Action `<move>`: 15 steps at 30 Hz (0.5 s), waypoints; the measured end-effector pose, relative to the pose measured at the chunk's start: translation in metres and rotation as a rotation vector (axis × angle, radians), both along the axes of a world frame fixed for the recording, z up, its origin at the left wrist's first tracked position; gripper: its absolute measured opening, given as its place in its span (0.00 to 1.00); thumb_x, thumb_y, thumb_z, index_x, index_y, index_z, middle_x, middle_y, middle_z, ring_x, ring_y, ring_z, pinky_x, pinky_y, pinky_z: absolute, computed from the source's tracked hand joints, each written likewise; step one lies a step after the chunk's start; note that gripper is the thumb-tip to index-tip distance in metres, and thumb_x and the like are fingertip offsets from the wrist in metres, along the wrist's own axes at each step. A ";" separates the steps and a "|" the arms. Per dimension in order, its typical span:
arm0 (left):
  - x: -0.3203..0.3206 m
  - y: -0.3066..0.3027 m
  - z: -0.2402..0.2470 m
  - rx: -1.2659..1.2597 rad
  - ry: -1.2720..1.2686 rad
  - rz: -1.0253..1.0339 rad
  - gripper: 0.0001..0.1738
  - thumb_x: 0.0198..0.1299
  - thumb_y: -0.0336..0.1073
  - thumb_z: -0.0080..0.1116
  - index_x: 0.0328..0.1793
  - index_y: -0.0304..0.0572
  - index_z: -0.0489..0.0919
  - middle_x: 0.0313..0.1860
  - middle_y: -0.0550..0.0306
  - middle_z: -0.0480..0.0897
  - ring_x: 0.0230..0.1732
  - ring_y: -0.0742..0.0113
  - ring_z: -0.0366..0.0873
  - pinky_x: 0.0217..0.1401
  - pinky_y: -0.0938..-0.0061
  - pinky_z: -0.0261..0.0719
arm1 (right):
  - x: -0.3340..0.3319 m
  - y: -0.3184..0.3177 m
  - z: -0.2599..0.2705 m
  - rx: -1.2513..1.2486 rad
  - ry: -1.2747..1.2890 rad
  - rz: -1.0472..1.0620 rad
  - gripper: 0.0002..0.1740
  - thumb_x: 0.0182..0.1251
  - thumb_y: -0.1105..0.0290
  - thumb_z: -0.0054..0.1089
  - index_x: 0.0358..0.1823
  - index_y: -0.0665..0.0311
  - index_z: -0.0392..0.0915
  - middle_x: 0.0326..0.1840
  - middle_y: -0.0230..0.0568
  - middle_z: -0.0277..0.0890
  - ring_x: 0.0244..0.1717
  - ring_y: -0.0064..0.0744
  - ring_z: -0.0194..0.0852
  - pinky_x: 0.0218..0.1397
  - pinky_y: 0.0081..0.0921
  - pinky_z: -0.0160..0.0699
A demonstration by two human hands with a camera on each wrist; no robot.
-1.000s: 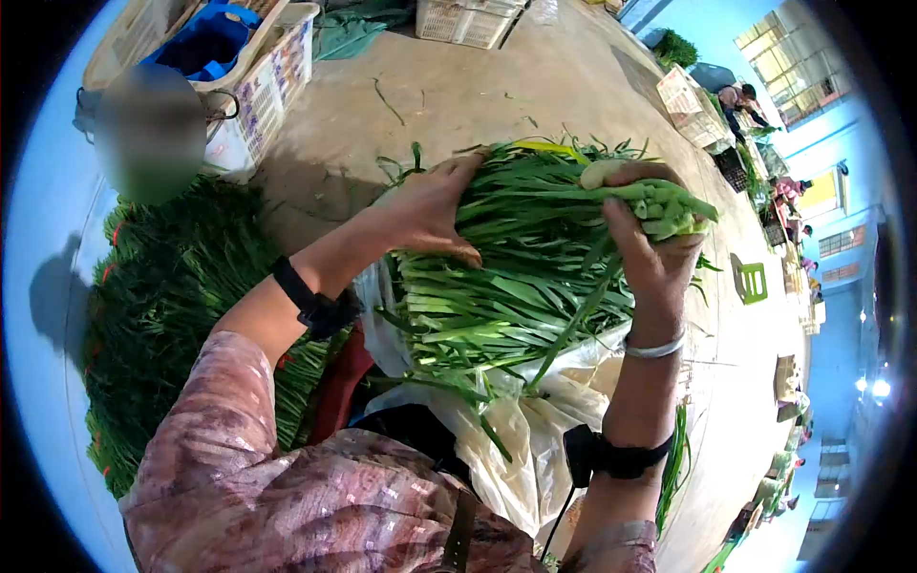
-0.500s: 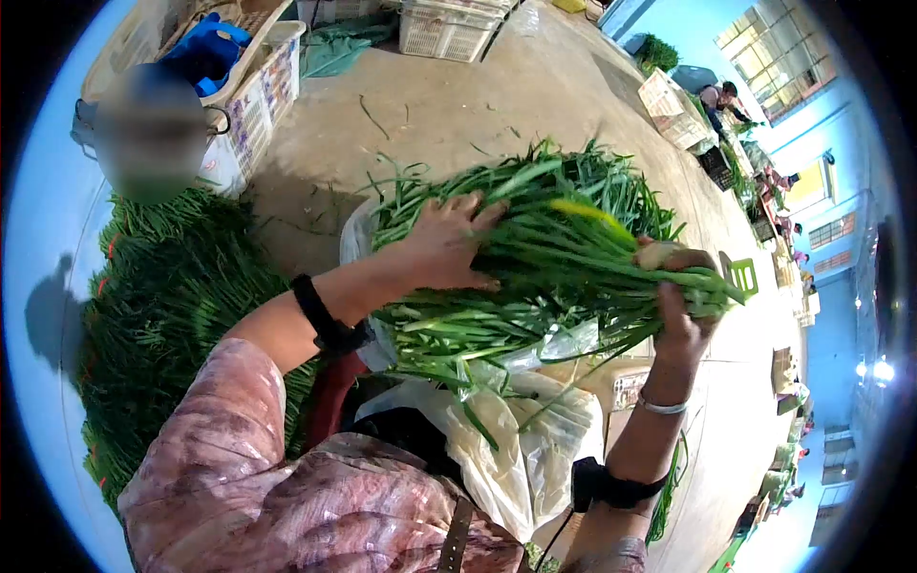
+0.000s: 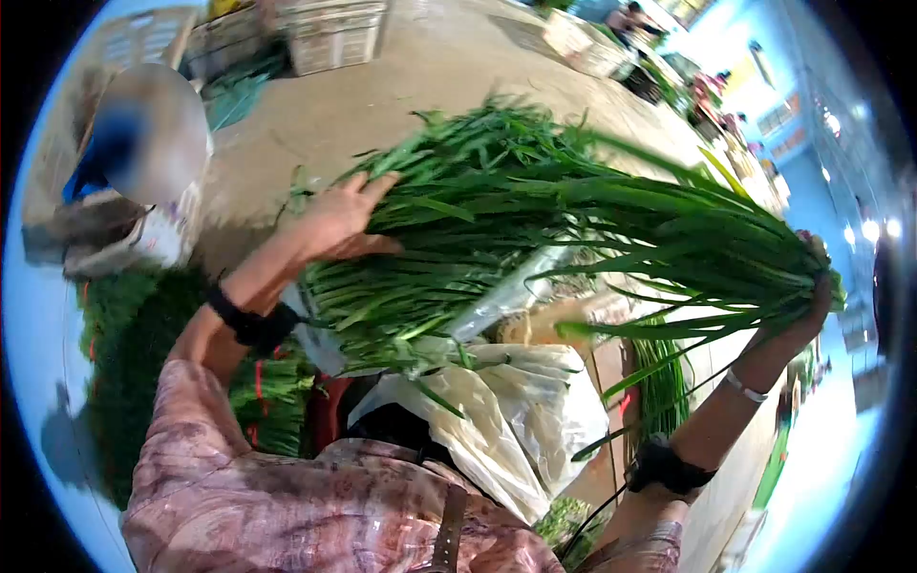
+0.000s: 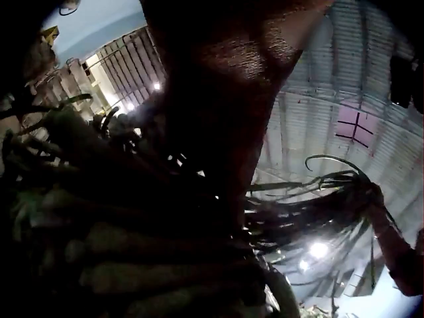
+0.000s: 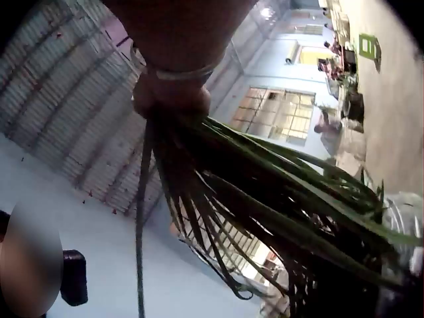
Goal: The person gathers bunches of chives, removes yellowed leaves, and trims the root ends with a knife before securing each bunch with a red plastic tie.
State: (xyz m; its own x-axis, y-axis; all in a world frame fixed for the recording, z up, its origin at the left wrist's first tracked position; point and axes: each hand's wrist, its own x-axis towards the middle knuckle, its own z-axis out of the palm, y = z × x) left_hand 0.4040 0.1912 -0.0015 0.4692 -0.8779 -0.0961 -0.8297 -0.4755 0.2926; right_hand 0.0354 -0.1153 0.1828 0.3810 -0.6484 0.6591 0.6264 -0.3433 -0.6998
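My right hand (image 3: 812, 304) grips a bunch of long, flat-leaved greens (image 3: 707, 224) by its stem end, out at the right. The leaves fan back leftward over the pile. In the right wrist view the bunch (image 5: 265, 192) spreads out below my fist (image 5: 173, 96). My left hand (image 3: 339, 222) rests on the left part of a pile of the same greens (image 3: 401, 306), fingers stretched over the leaves and thumb apart. Clear plastic sheeting (image 3: 497, 298) lies along the pile's near side. The left wrist view is dark and hides the left fingertips.
Cream plastic (image 3: 487, 411) covers the lap area. Tied greens (image 3: 277, 396) lie at the left, and another bundle (image 3: 659, 382) stands at the right. Crates (image 3: 334, 33) stand on the floor at the back. People (image 3: 630, 19) work farther off at the upper right.
My right hand has swung out to the right with the bunch, drawing its leaves partly off the pile. The left hand has shifted left on the pile. The head view has turned.
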 end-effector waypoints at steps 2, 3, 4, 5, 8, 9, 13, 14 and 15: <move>0.029 -0.004 -0.021 -0.056 -0.044 -0.118 0.55 0.45 0.64 0.62 0.74 0.51 0.49 0.66 0.30 0.58 0.61 0.36 0.65 0.61 0.56 0.68 | -0.024 0.026 0.019 0.034 -0.032 -0.175 0.27 0.63 0.64 0.49 0.59 0.76 0.65 0.58 0.57 0.69 0.59 0.46 0.67 0.66 0.42 0.62; 0.035 -0.007 -0.019 0.003 -0.010 -0.099 0.57 0.43 0.63 0.64 0.75 0.53 0.47 0.68 0.31 0.56 0.64 0.37 0.63 0.64 0.57 0.65 | -0.042 0.032 0.027 0.023 -0.040 -0.239 0.27 0.63 0.64 0.49 0.59 0.76 0.65 0.58 0.57 0.69 0.59 0.46 0.67 0.66 0.42 0.62; 0.042 -0.007 -0.018 0.016 0.043 -0.081 0.58 0.41 0.63 0.65 0.75 0.55 0.46 0.70 0.32 0.53 0.66 0.38 0.60 0.67 0.59 0.61 | -0.058 0.037 0.036 0.011 -0.040 -0.366 0.26 0.66 0.63 0.46 0.59 0.75 0.65 0.57 0.54 0.70 0.57 0.45 0.69 0.63 0.40 0.65; 0.047 -0.011 -0.009 0.062 0.027 -0.104 0.59 0.41 0.61 0.66 0.75 0.49 0.47 0.69 0.32 0.55 0.68 0.39 0.57 0.69 0.60 0.57 | -0.076 0.044 0.043 0.002 -0.041 -0.490 0.25 0.68 0.61 0.43 0.59 0.73 0.66 0.57 0.52 0.70 0.56 0.44 0.71 0.61 0.38 0.68; 0.055 -0.024 0.000 -0.106 0.116 -0.138 0.56 0.42 0.56 0.67 0.72 0.35 0.52 0.65 0.35 0.64 0.68 0.46 0.59 0.69 0.63 0.58 | -0.132 0.080 0.066 -0.032 0.071 -0.537 0.22 0.68 0.63 0.43 0.57 0.71 0.68 0.51 0.50 0.75 0.50 0.40 0.76 0.54 0.34 0.75; 0.061 -0.027 -0.010 -0.122 0.091 -0.151 0.55 0.44 0.54 0.66 0.72 0.36 0.52 0.67 0.37 0.63 0.69 0.47 0.58 0.70 0.64 0.55 | -0.153 0.092 0.069 -0.036 0.166 -0.381 0.21 0.68 0.63 0.44 0.55 0.70 0.70 0.49 0.49 0.76 0.49 0.38 0.76 0.52 0.33 0.77; 0.070 -0.037 -0.046 -0.073 0.010 -0.152 0.52 0.45 0.49 0.66 0.73 0.39 0.52 0.67 0.38 0.62 0.66 0.45 0.61 0.69 0.63 0.56 | -0.185 0.088 0.059 0.203 0.268 -0.774 0.19 0.61 0.64 0.58 0.49 0.70 0.74 0.41 0.45 0.78 0.38 0.34 0.77 0.45 0.26 0.77; 0.080 -0.037 -0.061 -0.114 -0.070 -0.190 0.51 0.45 0.49 0.66 0.73 0.42 0.52 0.66 0.37 0.63 0.65 0.44 0.62 0.68 0.62 0.58 | -0.232 0.076 0.057 0.157 0.310 -0.749 0.18 0.57 0.67 0.61 0.46 0.71 0.75 0.40 0.46 0.78 0.38 0.34 0.77 0.46 0.26 0.77; 0.040 -0.034 -0.019 0.024 0.009 -0.032 0.51 0.46 0.51 0.65 0.73 0.44 0.52 0.64 0.35 0.64 0.64 0.43 0.63 0.66 0.61 0.61 | -0.228 0.100 0.065 0.100 0.262 -0.811 0.16 0.58 0.68 0.60 0.44 0.73 0.75 0.39 0.46 0.78 0.39 0.35 0.77 0.45 0.28 0.78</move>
State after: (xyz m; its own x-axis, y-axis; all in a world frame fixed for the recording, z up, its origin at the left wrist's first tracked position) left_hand 0.4440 0.1570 -0.0206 0.4396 -0.8900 -0.1210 -0.8423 -0.4553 0.2887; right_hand -0.1921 -0.0158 0.2475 -0.0939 -0.8365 0.5399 0.0282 -0.5443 -0.8384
